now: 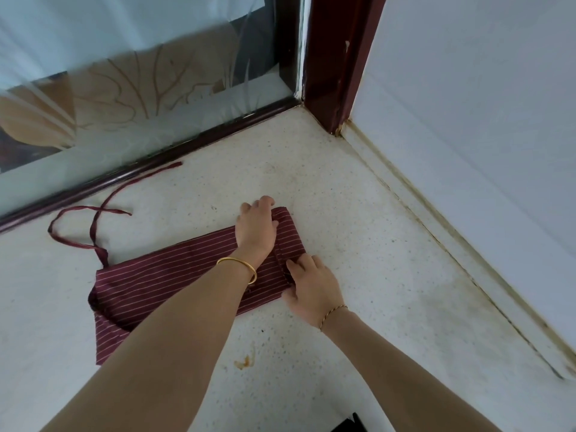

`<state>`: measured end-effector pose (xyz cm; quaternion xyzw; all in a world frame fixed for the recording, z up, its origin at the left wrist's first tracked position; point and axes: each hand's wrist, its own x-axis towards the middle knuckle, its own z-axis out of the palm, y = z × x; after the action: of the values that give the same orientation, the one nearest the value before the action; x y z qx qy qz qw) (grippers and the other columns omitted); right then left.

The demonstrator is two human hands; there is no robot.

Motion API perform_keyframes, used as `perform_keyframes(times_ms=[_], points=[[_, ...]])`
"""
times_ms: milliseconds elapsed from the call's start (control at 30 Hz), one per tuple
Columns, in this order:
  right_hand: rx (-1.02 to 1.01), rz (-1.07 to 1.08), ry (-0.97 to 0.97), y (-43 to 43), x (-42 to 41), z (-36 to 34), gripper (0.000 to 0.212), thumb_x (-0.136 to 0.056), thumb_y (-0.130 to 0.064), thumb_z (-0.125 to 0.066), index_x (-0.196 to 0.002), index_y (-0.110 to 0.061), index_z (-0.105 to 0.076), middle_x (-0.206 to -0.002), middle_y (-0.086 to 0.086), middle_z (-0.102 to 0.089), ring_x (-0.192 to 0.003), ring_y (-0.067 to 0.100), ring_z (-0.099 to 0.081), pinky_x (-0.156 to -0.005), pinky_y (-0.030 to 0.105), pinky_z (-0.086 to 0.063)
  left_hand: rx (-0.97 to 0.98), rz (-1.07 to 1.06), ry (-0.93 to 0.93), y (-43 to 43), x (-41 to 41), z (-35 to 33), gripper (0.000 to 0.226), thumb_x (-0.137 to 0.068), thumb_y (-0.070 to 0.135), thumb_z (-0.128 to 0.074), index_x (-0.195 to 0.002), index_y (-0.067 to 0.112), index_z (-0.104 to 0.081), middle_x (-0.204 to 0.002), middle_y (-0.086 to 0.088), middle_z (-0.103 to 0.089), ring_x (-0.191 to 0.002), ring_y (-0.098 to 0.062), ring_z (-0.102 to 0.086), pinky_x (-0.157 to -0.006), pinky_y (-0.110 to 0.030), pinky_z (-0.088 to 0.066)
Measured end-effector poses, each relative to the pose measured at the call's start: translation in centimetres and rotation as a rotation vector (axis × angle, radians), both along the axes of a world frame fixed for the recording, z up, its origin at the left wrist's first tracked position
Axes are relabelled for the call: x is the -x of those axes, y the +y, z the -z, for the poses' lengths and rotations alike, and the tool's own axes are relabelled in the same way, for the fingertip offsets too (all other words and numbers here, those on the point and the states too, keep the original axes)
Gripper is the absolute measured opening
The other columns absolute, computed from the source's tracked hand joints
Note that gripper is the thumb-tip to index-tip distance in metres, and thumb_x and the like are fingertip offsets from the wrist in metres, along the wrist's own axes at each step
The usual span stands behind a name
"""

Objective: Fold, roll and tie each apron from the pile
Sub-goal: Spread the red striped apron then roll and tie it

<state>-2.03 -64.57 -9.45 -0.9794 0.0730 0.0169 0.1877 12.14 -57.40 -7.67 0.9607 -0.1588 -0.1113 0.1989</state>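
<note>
**A:** Apron (174, 275) first: where is it lying for you?

**B:** You are looking down at it on the speckled white counter (358, 244), folded into a long maroon band with thin white stripes. It is running from lower left up toward the right, near the corner where the frosted glass panel (124, 98) is meeting the dark red frame post (336, 57).

**A:** And your hands?

**B:** You are working both at the right end of the band. Your left hand (255, 227) is reaching over the far edge, fingers curling round the turned-over end of the cloth. Your right hand (311, 291) is sitting at the near edge, fingertips pinching the same small fold. So both are clamping onto the apron's end, where a first narrow turn is showing.

**A:** The ties?

**B:** You are seeing the ties (93, 226) trailing off the left end, looping across the counter, with one strand stretching up beside the glass panel's dark rail.

**A:** Anything else?

**B:** A gold bangle (238, 266) is sitting on your left wrist, a thin chain bracelet (332, 313) on your right, and an orange-brown stain (246, 361) is marking the counter between your forearms.
</note>
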Motion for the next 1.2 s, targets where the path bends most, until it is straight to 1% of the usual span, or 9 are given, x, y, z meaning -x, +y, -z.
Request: perform_keyframes(times_ms=[67, 167, 300, 467, 633, 800, 900, 1033, 1200], points=[[-0.161, 0.098, 0.060, -0.2, -0.5, -0.5, 0.036, -0.094, -0.031, -0.034, -0.098, -0.012, -0.065, -0.094, -0.001, -0.053, -0.090, 0.016, -0.049, -0.074, 0.025, -0.045, -0.003, -0.011, -0.082, 0.2, 0.1, -0.3, 0.040, -0.088, 0.017, -0.065, -0.121, 0.009, -0.044, -0.118, -0.011, -0.048, -0.100, -0.022, -0.052, -0.079, -0.031, -0.050], [-0.222, 0.256, 0.031, -0.5, -1.0, -0.4, 0.012, -0.095, -0.014, -0.046, -0.098, -0.011, -0.058, -0.096, -0.001, -0.047, -0.089, 0.015, -0.048, -0.072, 0.022, -0.041, 0.104, 0.074, -0.117, 0.1, 0.8, -0.8, 0.020, -0.091, 0.011, -0.058, -0.107, 0.009, -0.046, -0.106, -0.008, -0.050, -0.074, -0.017, -0.055, -0.060, -0.027, -0.050], [-0.155, 0.431, 0.127, -0.4, -1.3, -0.3, 0.027, -0.091, -0.026, -0.059, -0.111, -0.011, -0.047, -0.109, 0.003, -0.047, -0.095, 0.015, -0.047, -0.072, 0.022, -0.043, 0.054, 0.236, 0.008, 0.3, 1.8, 0.6, 0.027, -0.096, 0.011, -0.049, -0.123, 0.009, -0.051, -0.123, -0.009, -0.047, -0.089, -0.018, -0.058, -0.080, -0.032, -0.052], [-0.012, 0.475, 0.267, 0.1, -1.6, -0.8, 0.049, -0.083, -0.057, -0.060, -0.104, -0.015, -0.044, -0.091, -0.002, -0.046, -0.082, 0.014, -0.044, -0.068, 0.026, -0.043, -0.015, 0.169, 0.128, 0.2, 1.9, 0.5, 0.038, -0.094, 0.008, -0.052, -0.131, 0.005, -0.043, -0.132, -0.014, -0.039, -0.094, -0.022, -0.058, -0.087, -0.031, -0.050], [-0.199, 0.504, 0.341, 0.2, -2.3, -1.0, 0.034, -0.085, -0.046, -0.063, -0.093, -0.018, -0.045, -0.093, -0.001, -0.054, -0.091, 0.018, -0.053, -0.072, 0.029, -0.045, -0.047, 0.130, 0.183, -0.6, 1.3, -0.2, 0.038, -0.097, 0.019, -0.049, -0.131, 0.002, -0.044, -0.133, -0.017, -0.044, -0.107, -0.027, -0.056, -0.087, -0.032, -0.047], [-0.201, 0.379, 0.133, 1.5, -1.7, -1.3, 0.019, -0.093, -0.025, -0.055, -0.107, -0.014, -0.048, -0.100, -0.003, -0.048, -0.087, 0.013, -0.046, -0.069, 0.023, -0.039, 0.204, -0.108, 0.429, -1.3, 0.1, -0.5, 0.068, -0.087, 0.051, -0.053, -0.123, -0.007, -0.047, -0.116, -0.024, -0.057, -0.094, -0.035, -0.063, -0.070, -0.033, -0.055], [-0.113, 0.339, 0.025, 2.6, -1.3, -1.2, 0.015, -0.092, -0.017, -0.054, -0.105, -0.011, -0.049, -0.098, 0.000, -0.048, -0.077, 0.012, -0.044, -0.061, 0.023, -0.040, 0.222, -0.141, 0.439, -1.1, 0.2, -0.9, 0.057, -0.083, 0.033, -0.066, -0.122, 0.000, -0.042, -0.109, -0.014, -0.056, -0.088, -0.025, -0.063, -0.072, -0.037, -0.058], [-0.069, 0.287, -0.166, 3.8, -0.6, -0.9, 0.032, -0.059, 0.001, -0.074, -0.082, -0.010, -0.055, -0.075, 0.001, -0.052, -0.058, 0.014, -0.047, -0.043, 0.019, -0.034, 0.230, -0.156, 0.363, -0.2, 0.4, -1.0, 0.032, -0.091, 0.014, -0.054, -0.119, 0.002, -0.043, -0.105, -0.015, -0.061, -0.078, -0.020, -0.058, -0.060, -0.027, -0.048], [0.016, 0.173, -0.188, 5.1, 0.0, -0.6, 0.039, -0.051, 0.001, -0.077, -0.081, -0.013, -0.057, -0.074, -0.001, -0.052, -0.060, 0.014, -0.047, -0.048, 0.023, -0.040, 0.352, -0.235, 0.411, 2.1, 0.4, -1.2, 0.043, -0.092, 0.007, -0.052, -0.132, 0.006, -0.037, -0.086, 0.001, -0.052, -0.069, -0.010, -0.053, -0.058, -0.022, -0.047]])
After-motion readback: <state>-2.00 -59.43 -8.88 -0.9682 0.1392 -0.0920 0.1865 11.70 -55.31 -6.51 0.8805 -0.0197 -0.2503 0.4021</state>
